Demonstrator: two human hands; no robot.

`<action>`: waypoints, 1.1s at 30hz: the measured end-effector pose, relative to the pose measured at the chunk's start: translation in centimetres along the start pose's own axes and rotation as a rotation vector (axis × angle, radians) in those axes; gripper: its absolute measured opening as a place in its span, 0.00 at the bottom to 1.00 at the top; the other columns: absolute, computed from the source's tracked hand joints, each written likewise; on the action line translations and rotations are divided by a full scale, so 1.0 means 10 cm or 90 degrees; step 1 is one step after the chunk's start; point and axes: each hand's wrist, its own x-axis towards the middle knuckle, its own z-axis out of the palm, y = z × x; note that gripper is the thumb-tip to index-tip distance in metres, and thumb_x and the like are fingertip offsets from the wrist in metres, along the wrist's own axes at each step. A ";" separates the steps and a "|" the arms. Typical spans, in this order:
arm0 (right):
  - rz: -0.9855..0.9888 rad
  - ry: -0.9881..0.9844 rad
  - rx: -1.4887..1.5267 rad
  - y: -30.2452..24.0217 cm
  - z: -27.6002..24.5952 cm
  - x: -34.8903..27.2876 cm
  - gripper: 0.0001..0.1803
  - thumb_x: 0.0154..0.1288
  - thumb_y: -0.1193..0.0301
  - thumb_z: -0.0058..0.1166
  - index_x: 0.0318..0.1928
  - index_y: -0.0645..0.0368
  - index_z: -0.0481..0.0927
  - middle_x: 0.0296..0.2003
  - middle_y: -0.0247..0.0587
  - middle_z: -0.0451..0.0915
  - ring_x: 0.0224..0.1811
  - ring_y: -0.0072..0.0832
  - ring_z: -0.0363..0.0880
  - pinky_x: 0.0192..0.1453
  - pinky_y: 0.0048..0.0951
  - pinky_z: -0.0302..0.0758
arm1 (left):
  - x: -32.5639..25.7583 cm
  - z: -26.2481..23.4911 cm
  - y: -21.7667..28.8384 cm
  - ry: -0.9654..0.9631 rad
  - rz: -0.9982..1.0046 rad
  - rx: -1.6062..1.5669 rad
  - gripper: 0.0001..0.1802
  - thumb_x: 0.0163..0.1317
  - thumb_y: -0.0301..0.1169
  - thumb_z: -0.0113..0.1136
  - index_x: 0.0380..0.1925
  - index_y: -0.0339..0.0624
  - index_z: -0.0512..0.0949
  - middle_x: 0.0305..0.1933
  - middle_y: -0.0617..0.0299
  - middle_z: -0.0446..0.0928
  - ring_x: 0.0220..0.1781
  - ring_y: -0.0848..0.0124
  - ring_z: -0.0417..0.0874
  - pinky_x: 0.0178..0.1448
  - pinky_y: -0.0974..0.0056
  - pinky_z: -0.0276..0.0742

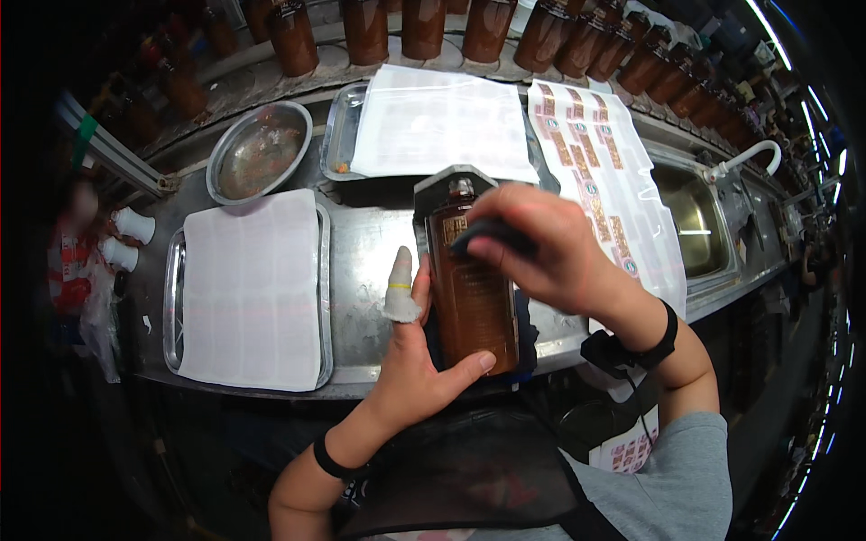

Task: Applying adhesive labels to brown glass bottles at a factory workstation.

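Observation:
A brown glass bottle lies face up in a dark holder on the metal worktop, its neck pointing away from me. My left hand grips its left side near the base. The thumb rests on the bottle, and a pale finger cot with a yellow band covers the extended index finger. Over the bottle's upper face, my right hand is closed around a black flat pad. A gold-marked label shows beside the pad. My right hand hides part of the bottle's right shoulder.
Sheets of printed labels lie to the right, near a sink with a white faucet. White sheets cover two metal trays, left and back. A metal bowl stands back left. Several brown bottles line a conveyor behind.

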 end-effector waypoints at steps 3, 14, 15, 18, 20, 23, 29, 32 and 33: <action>-0.026 0.088 -0.234 0.15 -0.09 0.07 0.11 0.53 0.81 0.64 0.37 0.60 0.77 0.32 0.46 0.79 0.36 0.47 0.80 0.41 0.40 0.78 | 0.00 -0.07 -0.02 -0.039 -0.030 0.035 0.63 0.55 0.31 0.73 0.77 0.33 0.34 0.81 0.41 0.45 0.82 0.54 0.51 0.82 0.53 0.46; 0.063 -0.149 0.044 -0.46 0.14 -0.33 0.14 0.56 0.76 0.66 0.43 0.62 0.80 0.33 0.48 0.81 0.35 0.46 0.83 0.39 0.38 0.79 | -0.26 -0.26 0.00 0.036 -0.034 -0.100 0.53 0.64 0.28 0.58 0.78 0.40 0.32 0.82 0.42 0.39 0.83 0.48 0.44 0.83 0.48 0.39; 0.053 -0.145 -0.058 -0.32 0.16 -0.10 0.12 0.56 0.77 0.65 0.42 0.62 0.79 0.35 0.49 0.82 0.38 0.49 0.83 0.41 0.40 0.80 | -0.27 -0.29 0.00 0.047 -0.029 -0.100 0.53 0.64 0.28 0.59 0.78 0.36 0.32 0.82 0.39 0.39 0.83 0.48 0.45 0.83 0.49 0.39; -0.077 0.041 -0.226 0.14 0.24 0.46 0.08 0.54 0.75 0.61 0.33 0.60 0.75 0.29 0.48 0.78 0.35 0.52 0.80 0.37 0.46 0.77 | -0.32 -0.28 0.01 0.060 -0.016 -0.105 0.52 0.65 0.28 0.57 0.78 0.36 0.32 0.82 0.39 0.39 0.83 0.48 0.44 0.83 0.49 0.39; -0.172 -0.086 -0.359 0.12 0.13 0.45 0.08 0.51 0.74 0.60 0.33 0.57 0.76 0.31 0.42 0.79 0.36 0.44 0.80 0.38 0.42 0.77 | -0.39 -0.30 0.04 0.077 -0.022 -0.125 0.52 0.64 0.27 0.57 0.78 0.37 0.32 0.82 0.39 0.39 0.83 0.48 0.44 0.82 0.49 0.39; -0.324 -0.205 -0.239 -0.29 0.23 -0.21 0.11 0.47 0.72 0.60 0.36 0.54 0.80 0.32 0.36 0.78 0.37 0.36 0.79 0.39 0.37 0.77 | -0.45 -0.34 -0.03 0.085 -0.002 -0.141 0.52 0.64 0.26 0.56 0.78 0.38 0.32 0.82 0.39 0.38 0.83 0.47 0.44 0.82 0.48 0.39; -0.022 -0.221 -0.083 -0.40 0.35 0.07 0.08 0.51 0.74 0.63 0.30 0.59 0.76 0.27 0.48 0.76 0.32 0.51 0.79 0.36 0.46 0.76 | -0.45 -0.41 -0.03 0.077 -0.022 -0.139 0.51 0.65 0.25 0.56 0.78 0.36 0.33 0.82 0.40 0.40 0.83 0.47 0.46 0.82 0.48 0.40; -0.097 -0.054 -0.256 -0.01 0.28 0.48 0.06 0.54 0.73 0.63 0.32 0.58 0.79 0.27 0.46 0.77 0.33 0.48 0.79 0.35 0.43 0.76 | -0.46 -0.40 -0.01 0.086 -0.008 -0.127 0.49 0.65 0.27 0.57 0.78 0.34 0.35 0.82 0.41 0.41 0.83 0.49 0.46 0.83 0.50 0.40; -0.161 -0.061 -0.323 -0.03 0.16 0.47 0.06 0.54 0.73 0.63 0.33 0.58 0.80 0.27 0.45 0.78 0.33 0.46 0.79 0.35 0.41 0.77 | -0.44 -0.37 0.00 0.093 0.001 -0.124 0.49 0.65 0.27 0.57 0.78 0.34 0.35 0.82 0.41 0.41 0.83 0.49 0.46 0.83 0.50 0.40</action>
